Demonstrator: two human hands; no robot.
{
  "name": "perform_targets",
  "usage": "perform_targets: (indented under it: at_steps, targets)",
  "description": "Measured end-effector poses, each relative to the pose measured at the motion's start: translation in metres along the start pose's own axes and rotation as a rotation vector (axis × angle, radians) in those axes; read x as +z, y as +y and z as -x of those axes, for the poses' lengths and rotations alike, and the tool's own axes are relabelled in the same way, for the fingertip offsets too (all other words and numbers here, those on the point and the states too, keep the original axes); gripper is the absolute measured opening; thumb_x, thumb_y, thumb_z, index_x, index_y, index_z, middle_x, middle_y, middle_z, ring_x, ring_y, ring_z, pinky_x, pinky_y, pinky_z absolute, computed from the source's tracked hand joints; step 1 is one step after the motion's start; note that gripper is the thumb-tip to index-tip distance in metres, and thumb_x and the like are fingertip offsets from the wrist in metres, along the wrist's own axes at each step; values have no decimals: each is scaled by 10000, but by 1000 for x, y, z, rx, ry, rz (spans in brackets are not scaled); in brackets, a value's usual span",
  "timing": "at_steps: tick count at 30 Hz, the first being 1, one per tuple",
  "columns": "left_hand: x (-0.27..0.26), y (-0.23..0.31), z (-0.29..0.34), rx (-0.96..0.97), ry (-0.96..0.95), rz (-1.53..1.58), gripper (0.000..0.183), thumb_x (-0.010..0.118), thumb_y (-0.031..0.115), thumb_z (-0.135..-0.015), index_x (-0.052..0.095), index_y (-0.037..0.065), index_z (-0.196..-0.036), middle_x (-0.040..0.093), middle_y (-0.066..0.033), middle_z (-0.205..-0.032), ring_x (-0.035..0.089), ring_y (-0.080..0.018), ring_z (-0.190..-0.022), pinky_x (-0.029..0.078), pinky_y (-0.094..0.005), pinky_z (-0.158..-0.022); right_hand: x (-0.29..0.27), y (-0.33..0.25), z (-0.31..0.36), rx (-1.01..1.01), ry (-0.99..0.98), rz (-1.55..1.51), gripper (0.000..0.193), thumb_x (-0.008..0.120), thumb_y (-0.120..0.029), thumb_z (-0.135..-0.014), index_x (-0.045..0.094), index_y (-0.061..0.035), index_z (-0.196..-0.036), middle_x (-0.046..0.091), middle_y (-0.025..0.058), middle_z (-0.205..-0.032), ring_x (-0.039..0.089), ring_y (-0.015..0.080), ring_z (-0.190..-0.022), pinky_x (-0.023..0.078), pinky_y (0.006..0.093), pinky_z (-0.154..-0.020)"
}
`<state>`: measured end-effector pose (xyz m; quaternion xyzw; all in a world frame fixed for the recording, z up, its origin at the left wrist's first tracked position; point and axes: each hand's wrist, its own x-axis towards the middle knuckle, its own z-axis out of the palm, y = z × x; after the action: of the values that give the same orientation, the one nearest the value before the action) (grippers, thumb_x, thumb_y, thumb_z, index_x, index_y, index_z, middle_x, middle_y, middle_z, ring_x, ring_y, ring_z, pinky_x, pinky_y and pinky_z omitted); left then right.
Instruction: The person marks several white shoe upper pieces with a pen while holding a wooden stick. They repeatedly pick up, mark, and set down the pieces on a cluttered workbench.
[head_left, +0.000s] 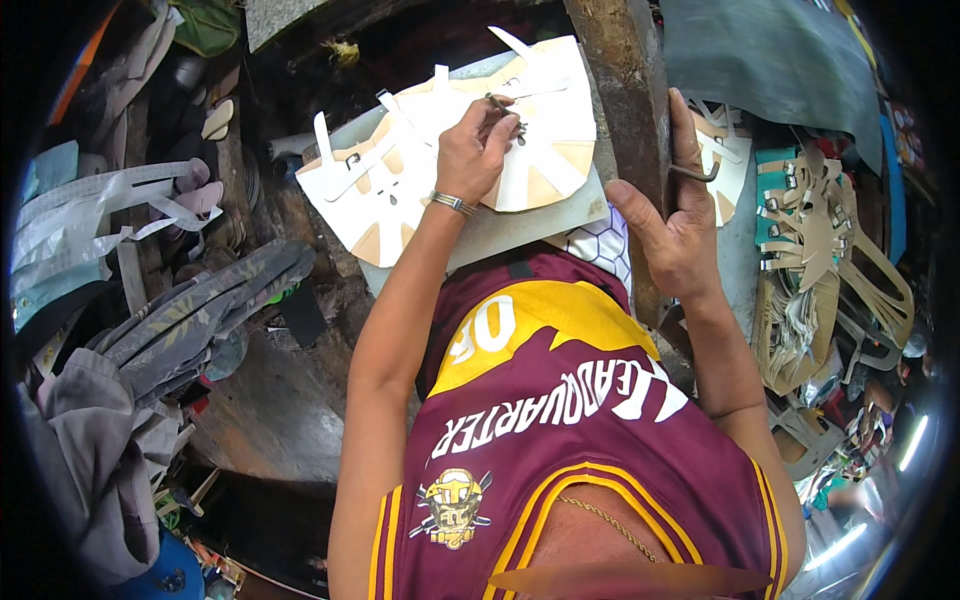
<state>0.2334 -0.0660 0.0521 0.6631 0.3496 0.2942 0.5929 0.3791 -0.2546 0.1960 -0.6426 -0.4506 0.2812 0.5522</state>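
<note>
My left hand (pixel 474 150) is closed, thumb against fingers, with a small dark metal piece (pixel 496 102) at the fingertips. It rests over the right one of several white and tan sandal uppers (pixel 555 85), which have straps and small buckles. Another upper (pixel 345 205) lies to the left. Under them is a grey board (pixel 460 247) across my lap. My right hand (pixel 680 220) lies along a dark wooden beam (pixel 625 80), fingers stretched and thumb apart. A bent metal rod (pixel 698 176) shows at its fingers; whether they touch it I cannot tell.
Beyond the beam, another white upper (pixel 722 160) lies partly hidden by my right hand. Strappy tan pieces with buckles (pixel 820 210) are stacked at the right, under a grey-green sheet (pixel 770 60). Fabric and strap scraps (pixel 110 220) pile up at the left, above a grey cloth (pixel 85 440).
</note>
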Motion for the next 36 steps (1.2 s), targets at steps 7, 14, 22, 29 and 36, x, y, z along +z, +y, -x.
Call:
perform_targets:
  at_steps: [7, 14, 22, 29, 36]
  targets:
    - [-1, -2, 1, 23, -9, -51, 240, 706, 103, -1065, 726, -2, -1280, 842, -144, -1066, 833, -203, -995, 658, -318, -877, 2, -2, 1, -9, -15, 40, 984, 829, -118, -989, 252, -153, -1786, 531, 191, -1664, 555, 276, -1482, 439, 421, -1247]
    - [-1, -6, 0, 33, -4, -66, 221, 700, 110, -1062, 742, 0, -1250, 847, -155, -1061, 838, -212, -988, 649, -327, -891, 2, -4, 0, 0, -45, 32, 979, 829, -128, -993, 255, -153, -1785, 539, 187, -1657, 569, 280, -1472, 451, 420, -1239]
    - [-1, -4, 2, 99, -12, -149, 200, 727, 106, -1047, 759, 4, -1217, 843, -164, -1035, 839, -230, -969, 644, -332, -872, 2, -1, -1, -22, -65, 129, 969, 839, -164, -993, 277, -199, -1782, 576, 204, -1626, 613, 291, -1434, 489, 416, -1199]
    - [-3, -2, 5, 227, -40, -316, 160, 756, 83, -1022, 778, 19, -1167, 829, -159, -1057, 827, -283, -926, 645, -363, -822, -5, -15, 5, 190, -181, 208, 952, 846, -140, -980, 310, -99, -1766, 570, 184, -1636, 545, 257, -1484, 401, 387, -1254]
    - [1, -8, 5, 377, -16, -371, 181, 773, 68, -997, 783, 28, -1173, 821, -169, -1075, 813, -325, -922, 652, -382, -809, -18, -23, 8, -33, -101, 175, 1008, 856, -105, -961, 258, -91, -1772, 491, 150, -1678, 559, 259, -1448, 409, 393, -1244]
